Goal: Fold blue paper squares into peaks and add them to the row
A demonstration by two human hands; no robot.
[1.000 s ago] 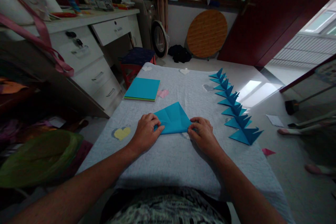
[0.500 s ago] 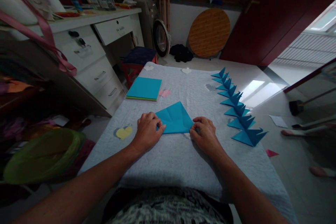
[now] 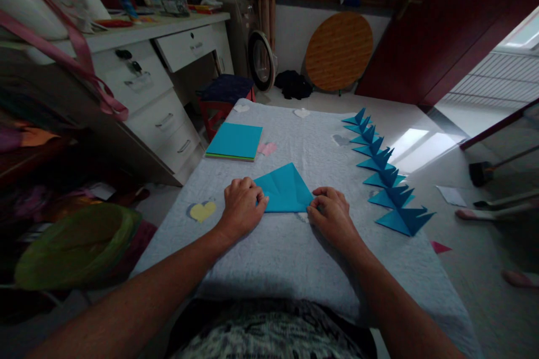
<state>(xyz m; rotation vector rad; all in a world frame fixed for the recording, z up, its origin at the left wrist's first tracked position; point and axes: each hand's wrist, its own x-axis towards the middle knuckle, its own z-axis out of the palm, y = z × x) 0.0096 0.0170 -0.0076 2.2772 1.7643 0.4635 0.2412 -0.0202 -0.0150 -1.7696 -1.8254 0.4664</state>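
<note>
Left hand (image 3: pixel 244 205) gripping folded blue paper (image 3: pixel 285 189), left corner hidden beneath — right hand (image 3: pixel 330 210) pinching right corner, its tip obscured

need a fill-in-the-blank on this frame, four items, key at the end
1. The folded sheet between the left hand and the right hand is coloured ____.
2. The heart nearest the left hand is ____.
3. The row of folded paper figures stands on the person's ____ side.
4. The washing machine door is ____, not shut.

Missing words: blue; yellow; right; open.
</note>
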